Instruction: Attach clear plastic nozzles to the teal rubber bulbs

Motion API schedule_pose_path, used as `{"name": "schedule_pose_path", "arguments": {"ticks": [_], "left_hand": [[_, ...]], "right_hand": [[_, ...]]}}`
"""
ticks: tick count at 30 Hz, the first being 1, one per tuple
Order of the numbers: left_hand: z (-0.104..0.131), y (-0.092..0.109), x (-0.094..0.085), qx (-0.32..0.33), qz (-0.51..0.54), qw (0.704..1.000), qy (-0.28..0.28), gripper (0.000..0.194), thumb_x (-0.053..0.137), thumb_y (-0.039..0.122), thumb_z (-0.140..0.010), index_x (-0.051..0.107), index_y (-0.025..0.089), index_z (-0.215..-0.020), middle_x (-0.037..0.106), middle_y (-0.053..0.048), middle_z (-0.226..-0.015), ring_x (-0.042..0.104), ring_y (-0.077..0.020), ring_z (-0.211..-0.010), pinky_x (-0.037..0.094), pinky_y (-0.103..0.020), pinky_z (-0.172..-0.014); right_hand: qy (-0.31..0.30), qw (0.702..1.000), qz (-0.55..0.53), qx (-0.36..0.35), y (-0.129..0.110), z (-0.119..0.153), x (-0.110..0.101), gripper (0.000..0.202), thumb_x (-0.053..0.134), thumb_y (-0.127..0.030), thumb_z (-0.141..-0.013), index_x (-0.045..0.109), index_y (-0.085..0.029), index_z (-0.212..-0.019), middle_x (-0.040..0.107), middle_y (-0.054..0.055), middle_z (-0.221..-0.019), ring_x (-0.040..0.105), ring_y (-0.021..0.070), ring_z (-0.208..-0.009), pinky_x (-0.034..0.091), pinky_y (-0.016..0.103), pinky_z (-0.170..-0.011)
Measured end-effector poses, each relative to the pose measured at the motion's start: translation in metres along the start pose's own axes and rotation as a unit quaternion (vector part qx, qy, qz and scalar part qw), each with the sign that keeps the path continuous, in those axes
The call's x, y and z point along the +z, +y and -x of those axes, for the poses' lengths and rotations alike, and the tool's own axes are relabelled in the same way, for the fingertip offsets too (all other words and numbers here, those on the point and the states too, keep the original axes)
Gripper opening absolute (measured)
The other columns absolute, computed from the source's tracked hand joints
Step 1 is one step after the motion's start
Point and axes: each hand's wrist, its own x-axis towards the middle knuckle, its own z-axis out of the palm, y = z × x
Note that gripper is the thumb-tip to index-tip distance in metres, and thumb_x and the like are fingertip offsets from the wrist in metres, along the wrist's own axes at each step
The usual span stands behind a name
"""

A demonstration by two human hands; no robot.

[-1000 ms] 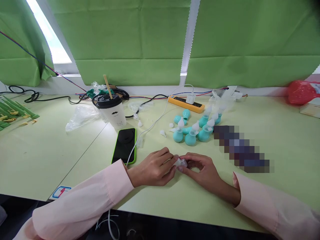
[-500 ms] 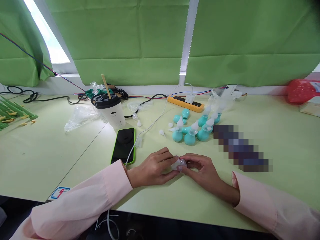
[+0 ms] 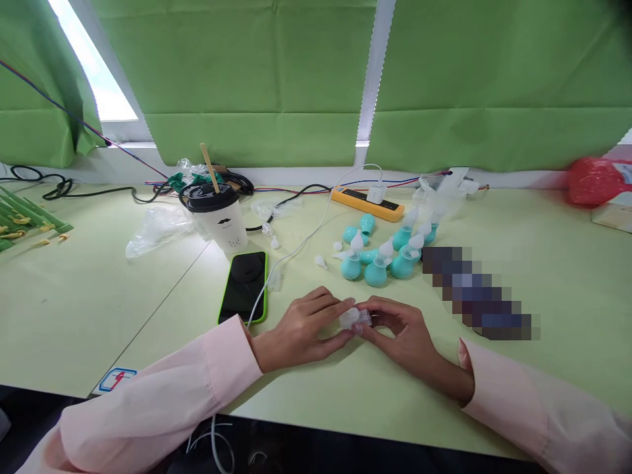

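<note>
Between my hands is a small clear plastic piece with a whitish translucent end [image 3: 354, 319], lying roughly sideways just above the table. Thumb and fingers of my left hand [image 3: 313, 326] close on its whitish end. My right hand [image 3: 402, 332] pinches the clear end from the right; its fingertips partly cover the piece. Beyond the hands stand several turquoise bulbs with clear collars and white tips, which look like nasal aspirators; the nearest is one bulb aspirator [image 3: 376, 271]. Loose turquoise bulbs [image 3: 367, 224] and a loose white tip [image 3: 320, 262] lie beside them.
Left of my hands lies a phone [image 3: 243, 289] in a green case, a white cable [image 3: 296, 250] crossing it. A lidded cup [image 3: 224, 227] with a straw stands behind. An orange power strip [image 3: 368, 204] lies at the back; a pixelated dark object [image 3: 476, 293] lies right.
My left index finger has lifted slightly, so more of the whitish end shows. Both hands stay in nearly the same place on the plastic piece.
</note>
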Motion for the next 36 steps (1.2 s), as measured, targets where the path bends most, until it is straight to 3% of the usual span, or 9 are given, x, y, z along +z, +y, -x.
{"name": "schedule_pose_path", "arguments": {"ticks": [10, 13, 16, 18, 22, 25, 29, 33, 36], "left_hand": [[0.001, 0.002, -0.001, 0.047, -0.03, 0.998, -0.014, 0.028, 0.052, 0.017, -0.071, 0.049, 0.012, -0.098, 0.06, -0.008, -0.078, 0.052, -0.0148, -0.069, 0.047, -0.028, -0.056], [-0.021, -0.011, -0.014, 0.042, 0.012, 0.999, -0.006, 0.021, 0.05, 0.023, -0.072, 0.055, 0.012, -0.089, 0.061, -0.008, -0.077, 0.053, -0.0149, -0.066, 0.046, -0.028, -0.056], [-0.057, -0.045, -0.021, -0.061, -0.04, 0.995, 0.06, 0.019, 0.042, 0.017, -0.077, 0.058, 0.012, -0.085, 0.062, -0.007, -0.074, 0.054, -0.0145, -0.069, 0.045, -0.029, -0.064], [-0.08, -0.072, -0.015, -0.092, -0.091, 0.992, 0.014, 0.023, 0.043, 0.017, -0.076, 0.058, 0.014, -0.093, 0.062, -0.006, -0.083, 0.052, -0.0165, -0.077, 0.042, -0.032, -0.071], [-0.102, -0.114, 0.019, -0.145, -0.113, 0.965, -0.185, 0.036, 0.05, 0.019, -0.071, 0.049, 0.015, -0.107, 0.051, -0.009, -0.111, 0.041, -0.0242, -0.1, 0.036, -0.037, -0.08], [-0.1, -0.127, 0.042, -0.16, -0.105, 0.959, -0.21, 0.034, 0.052, 0.019, -0.069, 0.051, 0.018, -0.103, 0.057, -0.008, -0.099, 0.043, -0.0249, -0.094, 0.038, -0.037, -0.073], [-0.097, -0.13, 0.044, -0.172, -0.102, 0.963, -0.179, 0.032, 0.054, 0.016, -0.066, 0.053, 0.016, -0.097, 0.058, -0.008, -0.089, 0.044, -0.0236, -0.089, 0.04, -0.034, -0.069], [-0.1, -0.124, 0.013, -0.188, -0.101, 0.972, -0.102, 0.034, 0.053, 0.018, -0.064, 0.05, 0.013, -0.097, 0.056, -0.007, -0.092, 0.047, -0.0178, -0.083, 0.039, -0.03, -0.073], [-0.089, -0.106, -0.016, -0.228, -0.032, 0.97, 0.072, 0.031, 0.05, 0.022, -0.065, 0.05, 0.013, -0.095, 0.055, -0.004, -0.087, 0.049, -0.0138, -0.072, 0.041, -0.024, -0.062]], "right_hand": [[0.009, 0.999, 0.033, -0.043, 0.0, 0.003, 0.0, 0.014, 0.059, -0.026, -0.068, 0.06, -0.02, -0.081, 0.058, 0.003, -0.074, 0.055, 0.0154, -0.068, 0.049, 0.026, -0.055], [0.018, 0.999, 0.018, -0.031, -0.002, 0.002, 0.0, 0.011, 0.06, -0.025, -0.067, 0.06, -0.019, -0.076, 0.058, 0.002, -0.069, 0.054, 0.013, -0.061, 0.048, 0.024, -0.052], [0.001, 0.999, 0.013, -0.03, -0.005, 0.002, 0.001, 0.01, 0.061, -0.024, -0.066, 0.059, -0.019, -0.075, 0.055, 0.001, -0.066, 0.051, 0.011, -0.056, 0.047, 0.023, -0.049], [-0.006, 0.999, 0.017, -0.029, -0.005, 0.003, 0.0, 0.01, 0.061, -0.023, -0.066, 0.058, -0.018, -0.074, 0.054, 0.001, -0.065, 0.05, 0.0111, -0.057, 0.047, 0.023, -0.05], [-0.019, 0.999, 0.02, -0.028, -0.006, 0.002, -0.002, 0.009, 0.06, -0.022, -0.066, 0.058, -0.017, -0.074, 0.053, 0.002, -0.065, 0.05, 0.0116, -0.058, 0.046, 0.023, -0.049], [-0.033, 0.999, 0.008, -0.025, -0.006, 0.001, -0.003, 0.009, 0.06, -0.021, -0.065, 0.059, -0.017, -0.073, 0.052, 0.002, -0.065, 0.05, 0.0116, -0.058, 0.045, 0.023, -0.047], [-0.027, 1.0, -0.008, 0.004, -0.005, 0.001, -0.003, 0.011, 0.061, -0.025, -0.065, 0.059, -0.017, -0.071, 0.052, 0.002, -0.066, 0.051, 0.0119, -0.058, 0.046, 0.023, -0.048], [-0.016, 0.998, -0.041, 0.047, -0.004, 0.003, -0.003, 0.014, 0.061, -0.028, -0.066, 0.058, -0.017, -0.075, 0.055, 0.002, -0.068, 0.054, 0.0122, -0.06, 0.049, 0.023, -0.054], [-0.021, 0.996, -0.066, 0.063, -0.005, 0.004, -0.003, 0.014, 0.06, -0.027, -0.068, 0.057, -0.017, -0.077, 0.056, 0.002, -0.072, 0.055, 0.0119, -0.062, 0.049, 0.023, -0.056]]}}
